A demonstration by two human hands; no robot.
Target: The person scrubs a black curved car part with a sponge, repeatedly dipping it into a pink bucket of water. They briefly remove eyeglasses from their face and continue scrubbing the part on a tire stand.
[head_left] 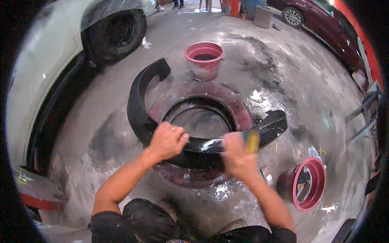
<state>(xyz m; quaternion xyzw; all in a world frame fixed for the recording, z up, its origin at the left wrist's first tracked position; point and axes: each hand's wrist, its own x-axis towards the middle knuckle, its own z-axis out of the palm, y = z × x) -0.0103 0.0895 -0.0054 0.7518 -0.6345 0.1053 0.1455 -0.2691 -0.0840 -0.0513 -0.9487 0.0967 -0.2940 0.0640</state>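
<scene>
A long, curved black wheel-arch trim [139, 95] lies across a worn tyre [202, 90] that rests flat on the floor. Its middle passes over the near side of the tyre, and wet highlights show there. My left hand [167, 141] is closed on the trim left of the middle, fingers curled over its edge. On the right part of the trim is my right hand [238, 158], smeared by motion. It holds a yellow and dark pad [252, 141], too blurred to tell its exact kind. The trim's right end sticks out past the tyre.
A pink bucket [204, 58] with dark liquid stands beyond the tyre. Another pink bucket [316, 184] lies tipped at the right with scraps inside. A pale vehicle [48, 52] lines the left, a maroon car [320, 24] the far right. The concrete floor [97, 162] has wet patches.
</scene>
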